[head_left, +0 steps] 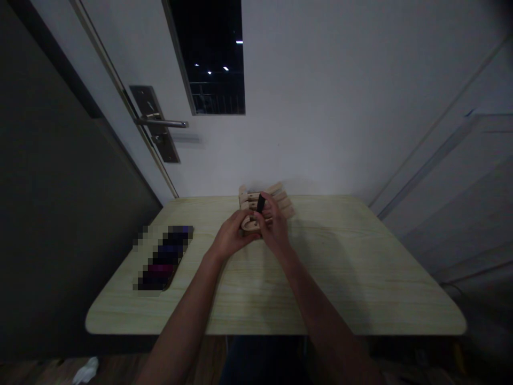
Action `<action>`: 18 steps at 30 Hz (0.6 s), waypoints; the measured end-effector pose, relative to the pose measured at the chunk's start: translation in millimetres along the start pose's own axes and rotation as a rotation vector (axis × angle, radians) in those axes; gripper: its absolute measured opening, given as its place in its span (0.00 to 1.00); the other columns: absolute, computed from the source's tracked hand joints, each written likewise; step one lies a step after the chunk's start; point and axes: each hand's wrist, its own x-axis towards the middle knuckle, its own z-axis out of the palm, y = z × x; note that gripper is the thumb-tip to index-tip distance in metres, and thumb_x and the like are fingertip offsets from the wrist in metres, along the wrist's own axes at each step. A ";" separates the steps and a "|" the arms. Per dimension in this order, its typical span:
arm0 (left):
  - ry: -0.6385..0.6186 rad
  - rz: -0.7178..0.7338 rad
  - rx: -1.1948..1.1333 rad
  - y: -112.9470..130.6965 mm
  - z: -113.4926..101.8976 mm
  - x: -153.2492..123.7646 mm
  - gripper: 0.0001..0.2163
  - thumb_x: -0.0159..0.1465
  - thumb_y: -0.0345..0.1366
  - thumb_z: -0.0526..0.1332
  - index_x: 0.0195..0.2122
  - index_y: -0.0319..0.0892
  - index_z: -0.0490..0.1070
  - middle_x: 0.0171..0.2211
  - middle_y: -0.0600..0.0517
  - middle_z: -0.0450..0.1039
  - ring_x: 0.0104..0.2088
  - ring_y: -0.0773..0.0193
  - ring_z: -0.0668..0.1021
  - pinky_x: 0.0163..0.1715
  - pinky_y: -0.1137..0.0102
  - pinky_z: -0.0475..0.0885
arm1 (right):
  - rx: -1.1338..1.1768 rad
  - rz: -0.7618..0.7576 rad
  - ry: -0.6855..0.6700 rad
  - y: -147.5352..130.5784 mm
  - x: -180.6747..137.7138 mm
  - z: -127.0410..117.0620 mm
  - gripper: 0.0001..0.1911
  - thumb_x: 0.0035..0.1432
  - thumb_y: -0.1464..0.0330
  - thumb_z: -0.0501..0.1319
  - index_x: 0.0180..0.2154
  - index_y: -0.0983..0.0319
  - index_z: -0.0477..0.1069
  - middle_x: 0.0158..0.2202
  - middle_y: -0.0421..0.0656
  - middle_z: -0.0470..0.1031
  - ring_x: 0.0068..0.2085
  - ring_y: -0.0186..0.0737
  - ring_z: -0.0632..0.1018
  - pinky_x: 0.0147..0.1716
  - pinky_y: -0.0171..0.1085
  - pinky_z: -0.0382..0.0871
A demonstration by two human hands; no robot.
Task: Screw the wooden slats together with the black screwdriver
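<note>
A pale wooden assembly [287, 206] with several parallel slats and small dark holes rests at the far middle of the table. My left hand [232, 235] is closed on its near left side, by a rounded wooden end [249, 226]. Between the thumb and fingers of my right hand [274, 227] is a short black handle [261, 203], held tilted over the wood. The lower end of that tool is too small and dim to make out. Both hands partly cover the assembly.
A phone-like dark slab [166, 259], blurred by pixels, lies on the table's left. Behind the light wood-grain table [360, 278] stands a white door [320, 107] with a metal lever handle [166, 123] and a dark window [212, 59]. A white scrap [86, 370] lies on the floor.
</note>
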 end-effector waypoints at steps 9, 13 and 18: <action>-0.012 -0.017 -0.019 2.2 -1.3 0.4 0.24 0.53 0.38 0.68 0.50 0.45 0.64 0.48 0.47 0.71 0.48 0.57 0.74 0.46 0.62 0.71 | 0.157 -0.001 -0.055 0.7 -2.5 0.5 0.23 0.64 0.63 0.52 0.60 0.53 0.56 0.56 0.45 0.68 0.50 0.41 0.75 0.46 0.44 0.74; -0.024 -0.016 -0.003 1.2 -0.9 0.0 0.24 0.53 0.38 0.68 0.50 0.45 0.64 0.48 0.47 0.71 0.48 0.56 0.74 0.45 0.62 0.71 | 0.127 0.012 0.001 1.5 -1.4 1.8 0.22 0.62 0.62 0.55 0.57 0.53 0.59 0.51 0.44 0.72 0.45 0.41 0.77 0.44 0.43 0.74; -0.004 0.001 0.013 -0.7 0.1 -0.6 0.25 0.53 0.38 0.68 0.51 0.45 0.63 0.47 0.47 0.71 0.47 0.56 0.74 0.45 0.62 0.71 | -0.006 -0.001 0.052 -0.6 0.0 0.4 0.22 0.60 0.61 0.57 0.56 0.52 0.61 0.52 0.43 0.72 0.45 0.42 0.76 0.45 0.44 0.73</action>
